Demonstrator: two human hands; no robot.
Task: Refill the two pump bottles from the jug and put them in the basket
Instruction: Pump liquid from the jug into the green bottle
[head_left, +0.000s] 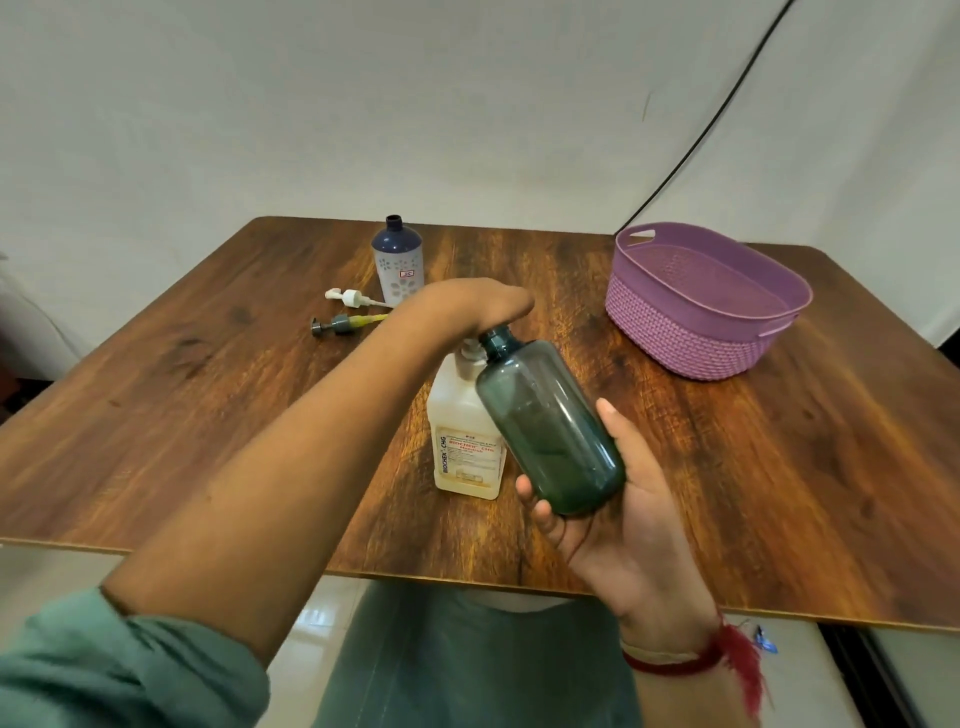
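Observation:
A pale jug with a printed label and a white pump head stands at the table's middle. My left hand presses down on that pump head, with its fingers hidden underneath. My right hand grips an uncapped dark green bottle and holds it tilted, its open neck right at the jug's spout. A second bottle, white with a dark blue top and no cap, stands upright farther back. The purple basket sits at the far right with nothing in it.
Two loose pump tops lie on the wooden table left of the far bottle: a white one and a grey one with a yellowish tube. A black cable runs down the white backdrop behind the basket.

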